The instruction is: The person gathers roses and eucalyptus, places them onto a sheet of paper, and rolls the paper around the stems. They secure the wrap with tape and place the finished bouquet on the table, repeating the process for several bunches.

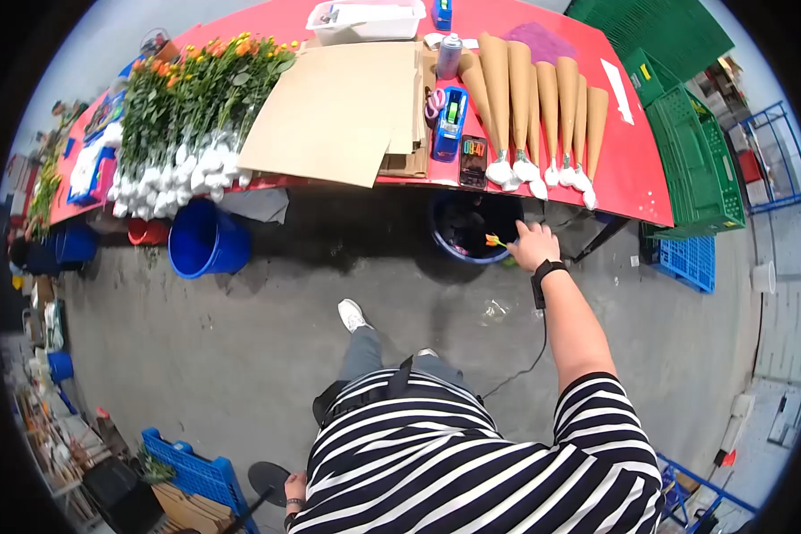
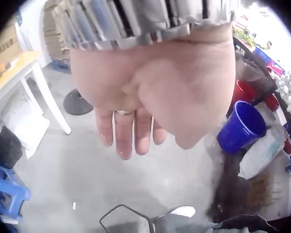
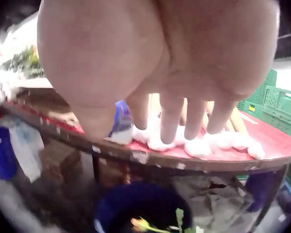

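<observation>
Flower (image 1: 492,240), a single yellow-orange bloom on a green stem, shows over the mouth of the dark blue bin (image 1: 472,260), which stands beneath the near edge of the counter (image 1: 627,182). The right hand (image 1: 536,246) reaches in above the bin. Its fingers look straight and apart in the wrist view, with nothing gripped between them, and the bloom appears below the fingertips. Whether the flower is falling or already resting on something inside the bin cannot be told. The left hand (image 2: 160,97) hangs well apart from the bin, fingers loosely extended and empty.

The step in hand looks like discarding or setting aside this one stem, with the release apparently made. On the counter above the bin lie brown paper cones (image 1: 546,107) with white-wrapped ends; to the left of the bin, farther along, is a large bunch of orange flowers (image 1: 196,98).

The next move probably calls for letting the stem settle clear of the bin's rim, then drawing the right hand up and out past the counter edge without brushing the white ends that reach it.
</observation>
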Demonstrator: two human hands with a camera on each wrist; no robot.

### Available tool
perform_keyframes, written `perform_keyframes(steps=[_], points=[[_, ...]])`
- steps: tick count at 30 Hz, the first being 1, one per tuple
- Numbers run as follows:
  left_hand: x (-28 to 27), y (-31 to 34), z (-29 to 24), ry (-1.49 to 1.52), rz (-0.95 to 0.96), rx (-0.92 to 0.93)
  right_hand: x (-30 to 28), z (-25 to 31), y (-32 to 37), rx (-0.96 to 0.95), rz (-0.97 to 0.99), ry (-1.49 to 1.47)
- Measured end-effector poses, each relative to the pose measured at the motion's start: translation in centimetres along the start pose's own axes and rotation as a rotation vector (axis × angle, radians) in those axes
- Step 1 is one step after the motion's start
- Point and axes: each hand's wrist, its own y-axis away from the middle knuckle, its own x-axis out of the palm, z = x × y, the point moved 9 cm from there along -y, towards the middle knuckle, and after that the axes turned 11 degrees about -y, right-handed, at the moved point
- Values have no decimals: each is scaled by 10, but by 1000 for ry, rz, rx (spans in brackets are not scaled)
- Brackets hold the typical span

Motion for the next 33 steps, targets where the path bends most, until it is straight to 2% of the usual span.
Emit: perform_keyframes(steps=[1,2,3,4,5,6,7,8,9,10,11,12,13,15,16,20,21,23,25,27,29,31,33], points=[[-11,-14,-6,290,28,3,-21,22,12,-129,-152,-73],[-14,-24,-12,585,64,0,-23,30,23,-236,-260,-267],[-33,-55,-40,382,72,1,-29,49,5,-309,-286,-528],[-79,-61,-82,-50,-58,264,-13,57,13,-199,-231,-794],[-116,-62,-133,-484,-200,523,8,65,20,-183,-251,-899],[-147,-76,-157,-175,-110,341,33,69,30,-95,-182,-847],[-166,-74,-192,140,-13,150,62,68,42,-39,-10,-722],[-185,-103,-227,-11,-140,317,90,70,52,-12,153,-598],[-209,-120,-256,-168,-281,456,105,78,63,24,183,-567],[-241,-131,-285,-59,-373,399,105,96,71,38,243,-623],[-268,-147,-319,-67,-315,369,113,107,72,-9,280,-606],[-307,-123,-375,12,-263,277,115,114,69,6,305,-632],[-331,-148,-406,-106,-448,509,110,126,63,31,323,-660],[-370,-155,-485,-91,-466,577,84,146,35,89,302,-708],[-382,-163,-520,-84,-489,614,67,153,16,37,199,-690],[-422,-143,-644,-26,-568,706,7,199,-72,-87,135,-678],[-427,-137,-664,-20,-578,744,-19,220,-88,-135,107,-738],[-450,-137,-689,-2,-623,778,-30,236,-118,-178,96,-753],[-488,-142,-700,11,-599,693,-53,257,-128,-146,115,-754],[-531,-159,-698,220,-655,633,-58,264,-131,-139,115,-744],[-579,-194,-698,260,-723,582,-52,260,-132,-124,70,-742],[-635,-228,-704,200,-940,662,-48,259,-123,-60,-21,-734],[-689,-265,-714,188,-1030,685,-44,267,-108,-11,-91,-640]])
